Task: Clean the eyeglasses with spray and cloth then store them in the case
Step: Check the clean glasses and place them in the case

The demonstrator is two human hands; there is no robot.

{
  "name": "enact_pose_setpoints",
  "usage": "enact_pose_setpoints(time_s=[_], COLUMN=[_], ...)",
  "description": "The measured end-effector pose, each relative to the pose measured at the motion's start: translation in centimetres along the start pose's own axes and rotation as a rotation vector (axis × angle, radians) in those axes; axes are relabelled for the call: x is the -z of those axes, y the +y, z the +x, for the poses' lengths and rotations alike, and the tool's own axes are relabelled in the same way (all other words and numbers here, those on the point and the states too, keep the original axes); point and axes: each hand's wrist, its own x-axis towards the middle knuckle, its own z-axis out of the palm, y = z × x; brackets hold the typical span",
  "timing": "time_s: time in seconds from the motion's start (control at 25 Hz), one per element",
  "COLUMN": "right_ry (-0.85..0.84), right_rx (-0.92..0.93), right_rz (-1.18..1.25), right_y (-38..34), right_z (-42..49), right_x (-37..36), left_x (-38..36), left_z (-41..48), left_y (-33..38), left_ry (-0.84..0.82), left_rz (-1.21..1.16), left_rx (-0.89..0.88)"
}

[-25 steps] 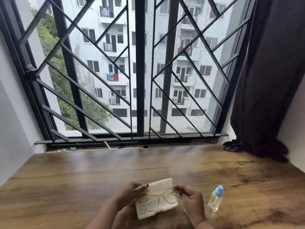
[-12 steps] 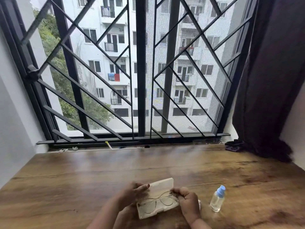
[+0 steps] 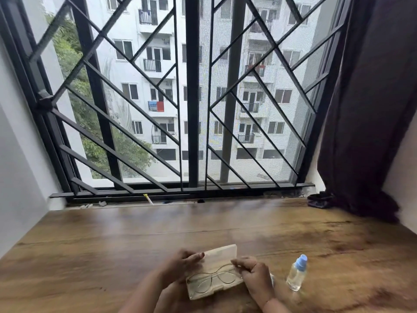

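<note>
Eyeglasses (image 3: pixel 212 280): thin wire frame, lying folded in the open case (image 3: pixel 214 288), lenses up; apparently seated in the tray, though the blur hides whether they sit fully down.
Case: pale, shallow, on the wooden surface (image 3: pixel 135 245) near the front edge; lid (image 3: pixel 222 254) tilted up and back, so the tray stays open for loading.
Left hand (image 3: pixel 180 265): fingers curled against the lid's left end, propping it open and steadying the case.
Right hand (image 3: pixel 255 274): fingers pinched at the right end of the frame, by the hinge; probably nudging the frame down into the tray.
Spray bottle (image 3: pixel 296 275): clear, blue cap, upright just right of the right hand, apart from the case; parked out of the way.
Cloth: a pale sliver shows under the right wrist; cannot confirm.
Stage: storing step; lid not yet closed.
</note>
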Motion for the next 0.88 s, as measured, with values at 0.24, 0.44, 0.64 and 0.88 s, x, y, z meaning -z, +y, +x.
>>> enact_pose_setpoints(time_s=[0.24,0.44,0.64,0.88], right_ry=[-0.058,-0.101,0.039,0.059], right_rx=[0.028,0.015,-0.003,0.165], right_rz=[-0.067,-0.133,-0.066,-0.217], right_y=[0.9,0.2,-1.2,-2.9], right_z=[0.5,0.3,-0.4,0.2], right_x=[0.1,0.9,1.8,2.2], left_x=[0.2,0.5,0.7,0.8], left_z=[-0.2,0.3,0.5,0.6], left_y=[0.2,-0.6,-1.2,-1.2], left_ry=[-0.003,-0.007,0.001,-0.013], left_rz=[0.067,0.133,0.177,0.185], left_rx=[-0.031,-0.061,-0.089,-0.067])
